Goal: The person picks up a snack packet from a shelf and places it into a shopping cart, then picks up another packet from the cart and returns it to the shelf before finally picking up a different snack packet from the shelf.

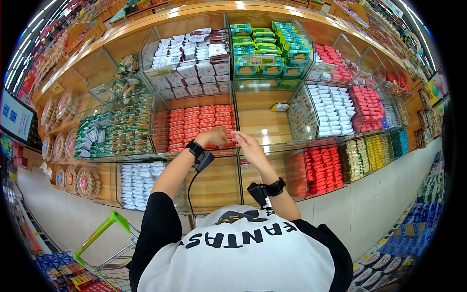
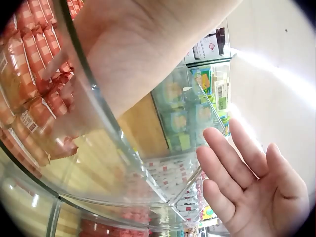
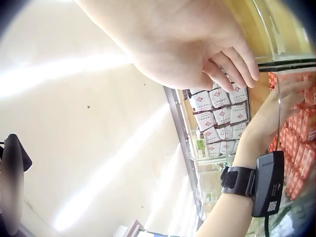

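Note:
My left hand [image 1: 214,137] is over the front of a bin of red-orange wrapped snack packets [image 1: 197,121]. In the left wrist view its fingers reach behind a clear panel [image 2: 94,86], blurred and close to the packets [image 2: 29,59]. From the right wrist view, the left hand [image 3: 271,116] has its fingers stretched toward those packets. My right hand [image 1: 249,147] is beside it, in front of the neighbouring wooden compartment [image 1: 262,119]. Its palm faces the left wrist camera, fingers apart and only lightly bent, holding nothing.
Clear dividers separate the bins. White-and-brown packets [image 1: 189,73] and green-and-blue packs [image 1: 270,48] fill the back row. A single yellow-and-black packet [image 1: 279,107] lies in the compartment at right. White packets [image 1: 331,109] stand farther right. A green-handled cart [image 1: 104,231] is at lower left.

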A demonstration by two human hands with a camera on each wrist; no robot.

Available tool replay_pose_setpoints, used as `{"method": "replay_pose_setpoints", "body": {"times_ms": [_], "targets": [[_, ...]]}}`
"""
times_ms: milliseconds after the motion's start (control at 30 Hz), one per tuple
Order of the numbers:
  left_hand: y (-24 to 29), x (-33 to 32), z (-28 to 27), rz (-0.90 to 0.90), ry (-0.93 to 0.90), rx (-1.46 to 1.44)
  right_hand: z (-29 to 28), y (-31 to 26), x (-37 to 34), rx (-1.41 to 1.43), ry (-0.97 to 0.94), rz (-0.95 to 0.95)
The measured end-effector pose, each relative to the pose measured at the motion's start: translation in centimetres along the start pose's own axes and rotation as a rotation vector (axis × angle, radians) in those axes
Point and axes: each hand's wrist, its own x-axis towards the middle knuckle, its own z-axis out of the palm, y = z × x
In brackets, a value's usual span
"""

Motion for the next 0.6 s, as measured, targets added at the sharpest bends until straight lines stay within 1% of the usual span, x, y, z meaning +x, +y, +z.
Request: {"method": "replay_pose_setpoints", "body": {"times_ms": [67, 133, 200, 267, 400, 433, 500, 600], "targets": [[-1.3, 1.1, 1.0, -0.026, -0.006, 0.007, 0.0, -0.2, -0.1, -0.008, -0.002, 0.003], [-0.9, 1.0, 0.9, -0.052, -0.012, 0.013, 0.0, -0.2, -0.2, -0.015, -0.004, 0.007], [-0.4, 1.0, 0.7, -0.037, -0.058, 0.14, -0.1, -0.2, -0.2, -0.006, 0.001, -0.021], [-1.8, 2.1, 1.7, -0.057, -0.07, 0.107, -0.1, -0.3, -0.2, -0.006, 0.0, -0.013], [-0.1, 1.0, 0.8, -0.135, -0.122, 0.067, -0.1, -0.2, -0.3, -0.003, 0.005, -0.018], [0.6, 0.5, 0.3, -0.135, -0.122, 0.066, -0.1, -0.2, -0.2, -0.003, 0.004, -0.018], [1.7, -0.4, -0.3, -0.109, -0.179, 0.109, -0.1, -0.1, -0.2, -0.014, -0.001, -0.012], [1.6, -0.8, -0.1, -0.11, -0.165, 0.14, -0.1, -0.3, -0.2, -0.012, -0.001, 0.004]]}}
